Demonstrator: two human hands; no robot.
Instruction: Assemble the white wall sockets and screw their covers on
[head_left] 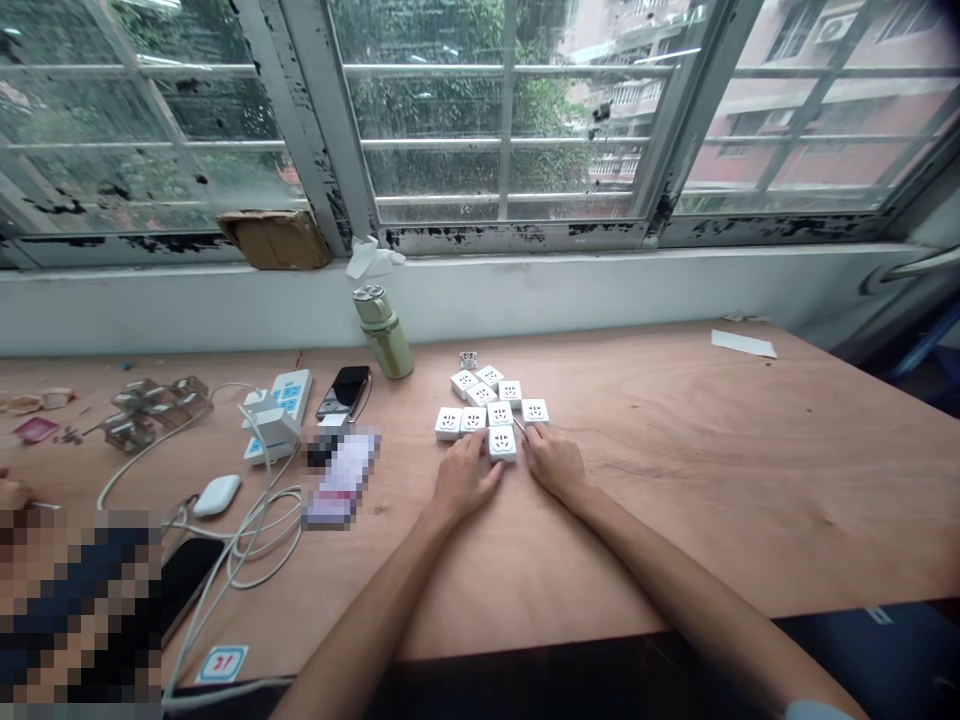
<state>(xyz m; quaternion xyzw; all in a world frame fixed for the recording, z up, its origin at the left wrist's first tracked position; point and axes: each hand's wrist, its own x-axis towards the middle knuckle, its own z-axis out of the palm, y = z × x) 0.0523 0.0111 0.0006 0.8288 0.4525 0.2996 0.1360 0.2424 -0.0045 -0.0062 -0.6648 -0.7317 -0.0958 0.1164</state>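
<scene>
Several white square socket adapters (491, 405) lie in a cluster on the wooden table (675, 480). The nearest adapter (502, 442) sits between my two hands. My left hand (463, 480) rests palm down to its left, fingers stretched toward the adapters and touching that nearest one. My right hand (553, 465) lies to its right, with the fingers reaching the adapter's side and a thin metal tool (519, 424) pinched in the fingertips. A small metal part (468, 359) lies just behind the cluster.
A green flask (384, 333) stands left of the cluster by the window wall. Further left lie a black phone (344, 391), a white power strip (279, 412) with cables, a white mouse (217, 494) and clear plastic parts (154, 405). Another person's hand (11, 492) shows at the far left edge.
</scene>
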